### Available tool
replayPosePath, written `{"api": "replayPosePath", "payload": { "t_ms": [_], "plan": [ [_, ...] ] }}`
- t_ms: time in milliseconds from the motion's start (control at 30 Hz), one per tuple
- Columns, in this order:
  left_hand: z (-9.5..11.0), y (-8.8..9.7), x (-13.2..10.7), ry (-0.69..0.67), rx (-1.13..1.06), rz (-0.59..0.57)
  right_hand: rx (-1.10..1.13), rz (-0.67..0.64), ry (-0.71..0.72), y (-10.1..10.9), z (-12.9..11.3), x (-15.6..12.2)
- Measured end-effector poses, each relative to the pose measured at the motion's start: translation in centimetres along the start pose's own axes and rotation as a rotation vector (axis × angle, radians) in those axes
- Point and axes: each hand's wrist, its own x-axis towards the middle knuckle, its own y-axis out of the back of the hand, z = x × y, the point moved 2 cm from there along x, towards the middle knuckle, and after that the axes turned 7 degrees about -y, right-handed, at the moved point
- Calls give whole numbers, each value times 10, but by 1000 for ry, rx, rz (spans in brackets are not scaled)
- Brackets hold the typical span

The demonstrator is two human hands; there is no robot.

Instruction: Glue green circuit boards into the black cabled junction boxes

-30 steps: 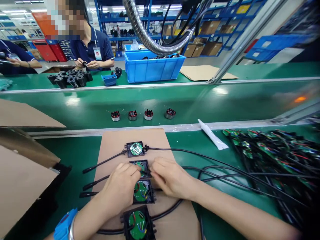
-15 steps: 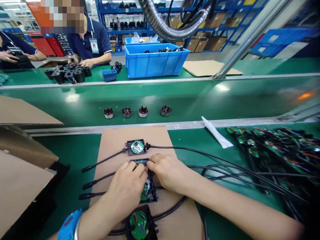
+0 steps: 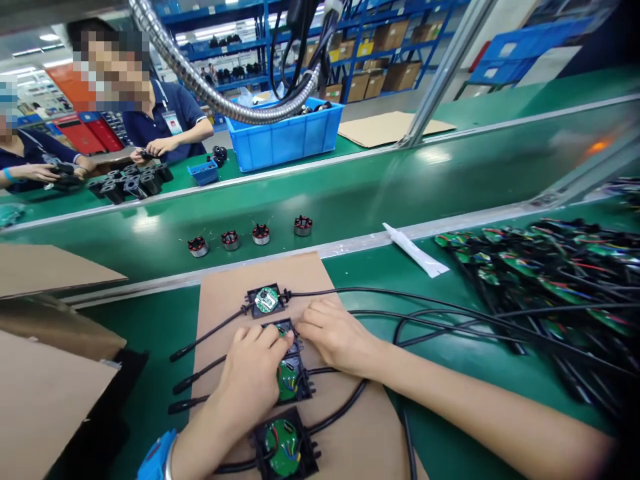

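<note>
Since half a second ago the left hand (image 3: 256, 367) has shifted, so more of the circuit board (image 3: 289, 381) on the near side of its fingers shows. Those fingers bend over a black housing (image 3: 287, 325), partly hidden beneath them; the right hand (image 3: 340, 339) has its fingers bunched narrowly by the housing's right edge. Whether either grips anything, I cannot tell. Just beyond the fingers, another housing (image 3: 267, 301) lies on the cardboard (image 3: 365, 433).
</note>
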Motion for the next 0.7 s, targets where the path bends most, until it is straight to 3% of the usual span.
{"api": "replayPosePath", "payload": {
  "t_ms": [200,300,400,467,567,700],
  "plan": [
    [-9,10,-8,6,-187,149,65,-139,24,26,7,16],
    [-36,21,-9,132,-226,267,159,-50,-70,36,18,33],
    [-67,26,-6,294,-198,263,182,21,-219,29,30,46],
    [-78,28,-4,321,-210,241,191,24,-260,23,32,48],
    [-82,33,-5,341,-266,241,203,38,-248,27,26,46],
    [-79,43,-7,342,-259,272,83,-25,-204,53,3,46]
  ]
}}
